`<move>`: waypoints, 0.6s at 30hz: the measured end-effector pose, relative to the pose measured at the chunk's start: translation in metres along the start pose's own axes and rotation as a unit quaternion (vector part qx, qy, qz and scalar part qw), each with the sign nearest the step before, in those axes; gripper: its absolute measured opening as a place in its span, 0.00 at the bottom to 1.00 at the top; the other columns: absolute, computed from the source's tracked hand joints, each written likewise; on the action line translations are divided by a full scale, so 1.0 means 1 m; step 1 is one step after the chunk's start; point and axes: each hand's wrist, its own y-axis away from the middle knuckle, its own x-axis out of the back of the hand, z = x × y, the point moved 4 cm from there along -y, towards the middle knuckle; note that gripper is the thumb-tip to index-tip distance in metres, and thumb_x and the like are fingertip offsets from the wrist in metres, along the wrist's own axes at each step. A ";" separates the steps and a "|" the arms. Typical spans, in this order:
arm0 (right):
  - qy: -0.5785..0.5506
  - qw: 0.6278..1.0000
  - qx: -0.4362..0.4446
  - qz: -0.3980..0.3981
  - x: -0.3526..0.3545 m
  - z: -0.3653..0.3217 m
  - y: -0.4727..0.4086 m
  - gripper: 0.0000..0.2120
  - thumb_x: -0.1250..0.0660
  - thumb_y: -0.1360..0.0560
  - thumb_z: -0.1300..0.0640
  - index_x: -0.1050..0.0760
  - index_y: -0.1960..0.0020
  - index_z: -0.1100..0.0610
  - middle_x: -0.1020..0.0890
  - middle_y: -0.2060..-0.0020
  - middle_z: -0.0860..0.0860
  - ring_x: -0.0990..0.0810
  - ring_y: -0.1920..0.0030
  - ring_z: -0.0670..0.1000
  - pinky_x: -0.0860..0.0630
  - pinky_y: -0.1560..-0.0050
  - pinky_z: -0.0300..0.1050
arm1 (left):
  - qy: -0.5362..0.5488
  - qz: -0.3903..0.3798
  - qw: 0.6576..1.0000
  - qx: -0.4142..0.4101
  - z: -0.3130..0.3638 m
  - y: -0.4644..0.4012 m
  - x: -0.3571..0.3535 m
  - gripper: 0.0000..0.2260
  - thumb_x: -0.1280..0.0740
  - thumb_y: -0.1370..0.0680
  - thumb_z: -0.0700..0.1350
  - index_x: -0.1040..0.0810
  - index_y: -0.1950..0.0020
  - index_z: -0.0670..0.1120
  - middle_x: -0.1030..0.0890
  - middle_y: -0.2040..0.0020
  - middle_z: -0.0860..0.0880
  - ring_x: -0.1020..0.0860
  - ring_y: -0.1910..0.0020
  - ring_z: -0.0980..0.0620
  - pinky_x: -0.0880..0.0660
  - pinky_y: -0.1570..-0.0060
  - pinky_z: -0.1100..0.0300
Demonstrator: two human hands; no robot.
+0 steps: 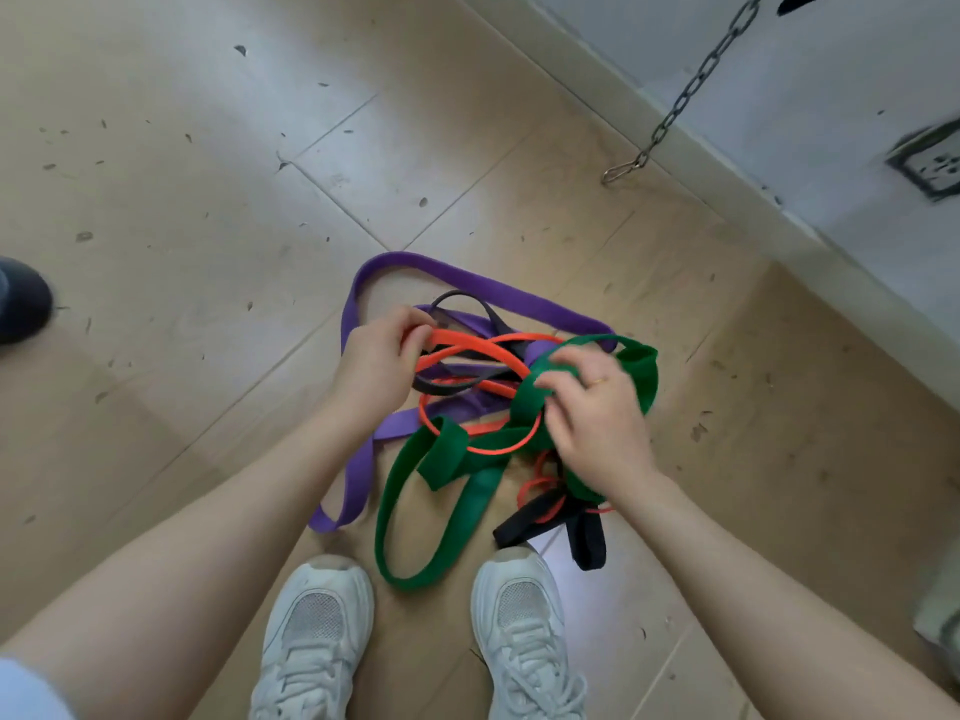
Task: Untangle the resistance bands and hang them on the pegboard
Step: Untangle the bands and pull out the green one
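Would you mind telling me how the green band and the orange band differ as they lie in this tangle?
The green band is wide and flat; the orange band is much narrower. The right hand grips the green band, while the left hand pinches the orange band. The green band's long loop trails toward the shoes; the orange band coils in the knot's middle. Both are looped and tangled with the purple band.

The floor (197, 210) is pale wood-look tile with thin seams, flecked with small dark bits of debris. Two white sneakers (317, 636) stand on it at the near edge. Just beyond them the lower loops of the green band (441, 537), purple band (353, 485) and black band (587, 537) appear to rest on it. A dark shoe (21, 298) sits at the left edge.
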 end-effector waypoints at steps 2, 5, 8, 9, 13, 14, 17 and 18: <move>0.027 0.993 0.086 -0.073 -0.022 -0.011 0.010 0.08 0.37 0.29 0.57 0.21 0.55 0.59 0.20 0.58 0.55 0.22 0.59 0.58 0.26 0.60 0.47 | 0.009 0.000 1.000 0.016 0.001 -0.001 -0.004 0.07 0.39 0.21 0.41 0.21 0.49 0.45 0.20 0.59 0.51 0.23 0.60 0.53 0.31 0.61 0.70; 0.117 0.970 0.142 -0.161 -0.058 0.002 0.032 0.15 0.31 0.35 0.57 0.21 0.49 0.57 0.18 0.50 0.56 0.21 0.51 0.59 0.26 0.49 0.51 | 0.016 0.017 0.999 0.035 -0.002 -0.008 -0.006 0.08 0.39 0.21 0.41 0.21 0.49 0.46 0.19 0.57 0.50 0.23 0.58 0.53 0.32 0.61 0.75; 0.187 0.957 0.182 -0.124 -0.066 0.013 0.042 0.14 0.41 0.31 0.62 0.20 0.51 0.54 0.18 0.51 0.53 0.23 0.45 0.59 0.37 0.36 0.55 | -0.084 0.032 0.995 0.039 -0.014 -0.013 -0.013 0.10 0.38 0.22 0.41 0.22 0.43 0.46 0.20 0.46 0.47 0.25 0.43 0.46 0.30 0.43 0.55; 0.177 0.962 0.172 -0.116 -0.066 0.014 0.040 0.12 0.41 0.31 0.63 0.20 0.54 0.55 0.18 0.55 0.52 0.24 0.46 0.59 0.37 0.36 0.55 | -0.142 0.035 0.989 0.026 -0.017 -0.010 -0.015 0.11 0.37 0.23 0.41 0.24 0.41 0.46 0.23 0.42 0.46 0.29 0.39 0.44 0.34 0.39 0.50; 0.061 0.985 0.122 -0.101 -0.059 0.008 0.019 0.05 0.34 0.29 0.56 0.20 0.60 0.56 0.20 0.62 0.50 0.23 0.56 0.56 0.27 0.55 0.46 | -0.201 -0.007 0.964 -0.173 -0.013 0.025 -0.036 0.08 0.34 0.28 0.43 0.22 0.52 0.42 0.23 0.51 0.42 0.29 0.49 0.44 0.27 0.54 0.47; 0.047 0.986 0.112 -0.111 -0.057 0.007 0.017 0.09 0.37 0.28 0.54 0.20 0.59 0.56 0.20 0.61 0.50 0.22 0.57 0.55 0.26 0.59 0.44 | -0.191 -0.051 0.967 -0.158 -0.019 0.037 -0.043 0.08 0.34 0.27 0.45 0.23 0.53 0.41 0.24 0.53 0.42 0.27 0.52 0.43 0.26 0.57 0.48; 0.019 0.990 0.072 -0.123 -0.052 0.007 0.020 0.08 0.35 0.29 0.53 0.21 0.57 0.57 0.21 0.56 0.52 0.23 0.54 0.54 0.24 0.70 0.43 | -0.138 -0.101 0.984 0.045 -0.043 0.069 -0.055 0.15 0.31 0.26 0.48 0.26 0.44 0.41 0.26 0.47 0.43 0.28 0.46 0.43 0.29 0.46 0.49; 0.000 0.991 0.049 -0.121 -0.052 0.010 0.024 0.07 0.31 0.30 0.56 0.21 0.56 0.58 0.22 0.56 0.54 0.25 0.53 0.54 0.24 0.74 0.45 | -0.126 -0.084 0.984 0.096 -0.050 0.076 -0.055 0.18 0.30 0.26 0.49 0.28 0.41 0.42 0.27 0.45 0.44 0.29 0.44 0.44 0.30 0.44 0.50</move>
